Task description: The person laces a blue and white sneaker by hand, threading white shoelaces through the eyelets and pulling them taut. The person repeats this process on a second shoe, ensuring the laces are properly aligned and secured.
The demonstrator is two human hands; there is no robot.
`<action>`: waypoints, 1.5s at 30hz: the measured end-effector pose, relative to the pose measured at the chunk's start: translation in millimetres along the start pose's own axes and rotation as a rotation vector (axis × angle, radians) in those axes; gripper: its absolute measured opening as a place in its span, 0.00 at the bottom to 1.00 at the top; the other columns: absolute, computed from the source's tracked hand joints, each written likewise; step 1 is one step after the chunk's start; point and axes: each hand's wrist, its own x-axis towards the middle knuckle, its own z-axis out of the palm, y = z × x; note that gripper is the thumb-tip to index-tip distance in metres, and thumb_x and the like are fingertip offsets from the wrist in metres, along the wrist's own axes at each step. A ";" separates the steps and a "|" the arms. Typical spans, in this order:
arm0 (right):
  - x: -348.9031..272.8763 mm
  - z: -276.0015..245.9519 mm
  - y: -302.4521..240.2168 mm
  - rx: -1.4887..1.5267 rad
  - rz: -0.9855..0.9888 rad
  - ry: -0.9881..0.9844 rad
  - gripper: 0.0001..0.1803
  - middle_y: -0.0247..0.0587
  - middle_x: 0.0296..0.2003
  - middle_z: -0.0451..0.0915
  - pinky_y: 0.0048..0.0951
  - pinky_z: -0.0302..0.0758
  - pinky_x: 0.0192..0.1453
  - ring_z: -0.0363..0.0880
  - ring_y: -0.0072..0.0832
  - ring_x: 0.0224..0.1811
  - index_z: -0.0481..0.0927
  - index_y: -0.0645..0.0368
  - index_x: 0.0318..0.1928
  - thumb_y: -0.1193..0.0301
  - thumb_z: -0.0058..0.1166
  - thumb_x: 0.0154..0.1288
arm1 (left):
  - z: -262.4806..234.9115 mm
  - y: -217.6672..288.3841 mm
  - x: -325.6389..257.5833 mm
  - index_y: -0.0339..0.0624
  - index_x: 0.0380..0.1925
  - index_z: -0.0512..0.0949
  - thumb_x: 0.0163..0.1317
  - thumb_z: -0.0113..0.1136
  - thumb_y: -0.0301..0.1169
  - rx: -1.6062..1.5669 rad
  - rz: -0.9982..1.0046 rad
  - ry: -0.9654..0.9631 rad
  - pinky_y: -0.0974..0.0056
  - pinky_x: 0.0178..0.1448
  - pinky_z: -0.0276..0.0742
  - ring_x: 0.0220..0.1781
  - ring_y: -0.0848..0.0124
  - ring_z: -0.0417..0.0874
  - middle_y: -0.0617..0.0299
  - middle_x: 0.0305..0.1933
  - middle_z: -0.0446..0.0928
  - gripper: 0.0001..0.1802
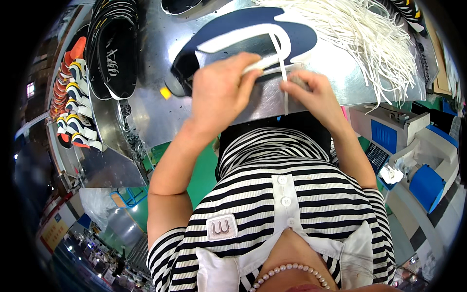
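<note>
Over the table (pixel 156 116), a white strip (pixel 282 63) touches the right hand (pixel 313 93).

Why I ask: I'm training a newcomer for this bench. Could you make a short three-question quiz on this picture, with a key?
1. Multiple choice: what colour is the broad piece beside the curved white band? A) red B) dark blue C) green
2. Which of the person's hands is nearer the small yellow tab?
3. True or false: the heap of white strips lies toward the right of the picture.

Key:
1. B, dark blue.
2. The left hand.
3. True.
</note>
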 end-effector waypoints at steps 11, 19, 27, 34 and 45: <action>-90.4 -23.4 20.8 -0.059 -0.055 -0.059 0.08 0.38 0.34 0.82 0.25 0.76 0.44 0.81 0.25 0.38 0.84 0.65 0.43 0.76 0.61 0.64 | 0.9 -6.3 -1.0 0.42 0.43 0.83 0.61 0.67 0.34 0.057 -0.085 -0.193 0.62 0.35 0.77 0.30 0.64 0.83 0.56 0.30 0.84 0.12; 36.0 -13.4 -28.8 0.281 -0.385 0.182 0.10 0.40 0.36 0.87 0.17 0.75 0.46 0.83 0.19 0.42 0.82 0.64 0.47 0.73 0.59 0.69 | -6.0 -1.2 9.3 0.40 0.44 0.81 0.67 0.60 0.37 0.145 -0.064 -0.344 0.56 0.40 0.77 0.35 0.54 0.84 0.53 0.33 0.82 0.13; 81.2 -9.0 -31.5 0.535 -0.353 0.219 0.06 0.38 0.33 0.85 0.20 0.77 0.43 0.81 0.19 0.35 0.81 0.67 0.39 0.76 0.61 0.66 | 11.5 14.6 38.3 0.40 0.39 0.84 0.67 0.61 0.42 0.194 -0.250 -0.500 0.62 0.32 0.71 0.23 0.62 0.78 0.56 0.24 0.79 0.16; 43.9 -30.0 -11.0 0.325 -0.169 0.217 0.08 0.36 0.34 0.84 0.17 0.74 0.44 0.82 0.18 0.39 0.79 0.63 0.47 0.72 0.56 0.71 | 30.8 -2.1 32.0 0.44 0.28 0.81 0.67 0.61 0.46 0.186 -0.223 -0.309 0.57 0.27 0.70 0.19 0.58 0.76 0.57 0.17 0.75 0.17; 2.3 -17.7 -9.7 -0.198 -0.206 0.105 0.10 0.44 0.32 0.85 0.26 0.78 0.39 0.86 0.28 0.35 0.77 0.65 0.44 0.71 0.57 0.70 | 37.6 -8.8 30.8 0.44 0.26 0.80 0.66 0.60 0.47 0.197 -0.115 -0.234 0.55 0.24 0.69 0.18 0.55 0.76 0.57 0.14 0.73 0.19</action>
